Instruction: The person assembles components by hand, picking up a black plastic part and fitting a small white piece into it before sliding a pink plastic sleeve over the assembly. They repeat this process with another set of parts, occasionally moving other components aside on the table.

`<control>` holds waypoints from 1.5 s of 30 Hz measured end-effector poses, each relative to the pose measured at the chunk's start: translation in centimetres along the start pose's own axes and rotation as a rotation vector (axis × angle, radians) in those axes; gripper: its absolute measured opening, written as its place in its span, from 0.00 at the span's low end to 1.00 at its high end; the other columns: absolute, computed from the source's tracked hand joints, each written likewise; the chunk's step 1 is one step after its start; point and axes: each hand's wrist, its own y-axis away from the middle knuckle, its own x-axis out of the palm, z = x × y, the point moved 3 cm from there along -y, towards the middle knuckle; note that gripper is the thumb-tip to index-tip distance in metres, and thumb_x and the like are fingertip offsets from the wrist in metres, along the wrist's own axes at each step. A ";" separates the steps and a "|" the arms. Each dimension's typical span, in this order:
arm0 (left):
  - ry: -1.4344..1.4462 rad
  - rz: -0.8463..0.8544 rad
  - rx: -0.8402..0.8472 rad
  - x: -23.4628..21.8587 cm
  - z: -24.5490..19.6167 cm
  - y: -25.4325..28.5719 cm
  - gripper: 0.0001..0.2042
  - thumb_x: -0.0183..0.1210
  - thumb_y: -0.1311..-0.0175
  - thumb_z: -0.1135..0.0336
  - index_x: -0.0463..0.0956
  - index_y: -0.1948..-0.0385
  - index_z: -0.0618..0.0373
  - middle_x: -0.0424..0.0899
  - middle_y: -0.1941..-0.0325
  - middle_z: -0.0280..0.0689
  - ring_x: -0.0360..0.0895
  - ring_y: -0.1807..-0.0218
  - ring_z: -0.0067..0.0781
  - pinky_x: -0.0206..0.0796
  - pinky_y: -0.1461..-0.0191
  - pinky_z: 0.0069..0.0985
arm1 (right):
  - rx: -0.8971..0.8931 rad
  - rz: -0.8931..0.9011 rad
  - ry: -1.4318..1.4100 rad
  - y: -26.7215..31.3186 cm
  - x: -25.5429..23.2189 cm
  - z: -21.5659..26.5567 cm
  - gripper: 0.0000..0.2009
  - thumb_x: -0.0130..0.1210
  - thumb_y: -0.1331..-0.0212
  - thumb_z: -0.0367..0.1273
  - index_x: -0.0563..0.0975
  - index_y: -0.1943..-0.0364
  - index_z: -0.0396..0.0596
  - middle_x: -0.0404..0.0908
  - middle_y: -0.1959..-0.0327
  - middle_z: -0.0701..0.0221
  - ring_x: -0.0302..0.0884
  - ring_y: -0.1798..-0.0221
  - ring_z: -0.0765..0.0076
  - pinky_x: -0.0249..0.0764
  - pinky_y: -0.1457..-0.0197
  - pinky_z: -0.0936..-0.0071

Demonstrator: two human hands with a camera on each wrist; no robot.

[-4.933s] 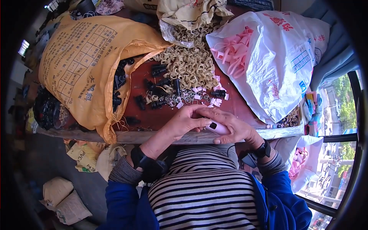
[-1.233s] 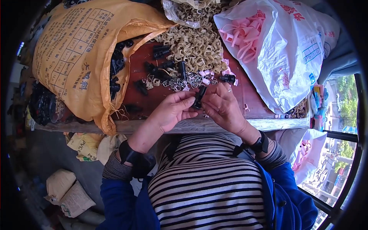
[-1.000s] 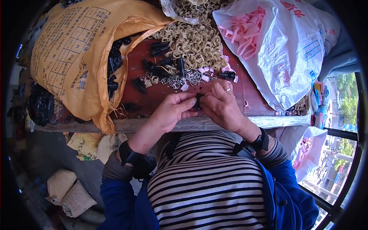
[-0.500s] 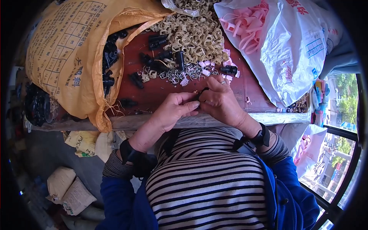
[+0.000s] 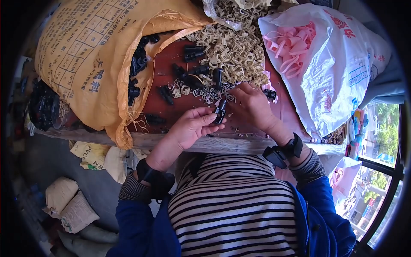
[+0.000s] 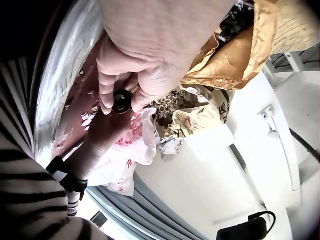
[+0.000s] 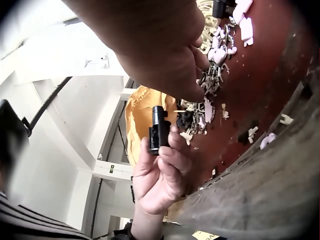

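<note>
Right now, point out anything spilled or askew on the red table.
A pale-pink plastic piece and a cream plastic clip lie near the red table's edge, apart from the beige plastic heap, so they look spilled.

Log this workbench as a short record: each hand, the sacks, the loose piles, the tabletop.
Left hand: holds a black plastic part
Right hand: reaching at the small metal clips
Orange sack: open, black parts inside
White sack: open, pink pieces inside
Loose pile: beige rings, beyond the clips
Tabletop: dark red
</note>
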 end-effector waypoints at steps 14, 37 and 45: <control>0.103 -0.125 0.141 -1.9 -1.0 0.5 0.06 0.47 0.43 0.71 0.69 0.66 0.58 0.75 0.62 0.46 0.74 0.61 0.34 0.69 0.60 0.22 | 0.078 -0.209 -0.116 -1.5 2.6 -3.2 0.03 0.45 0.49 0.29 0.67 0.75 0.46 0.69 0.79 0.71 0.69 0.83 0.71 0.63 0.78 0.78; 0.021 0.066 0.240 2.3 -1.3 -0.9 0.07 0.50 0.44 0.69 0.69 0.65 0.57 0.74 0.62 0.36 0.72 0.58 0.28 0.64 0.52 0.26 | 0.553 0.324 -1.367 2.0 1.4 -0.5 0.09 0.46 0.44 0.35 0.70 0.70 0.44 0.66 0.81 0.78 0.58 0.81 0.87 0.55 0.80 0.91; 0.027 -0.058 0.289 1.7 -1.4 -1.6 0.06 0.50 0.45 0.72 0.70 0.66 0.59 0.75 0.62 0.37 0.72 0.58 0.29 0.65 0.51 0.27 | 0.413 0.115 -1.160 1.8 2.2 -0.7 0.09 0.51 0.48 0.34 0.68 0.71 0.44 0.67 0.80 0.76 0.64 0.77 0.82 0.61 0.76 0.85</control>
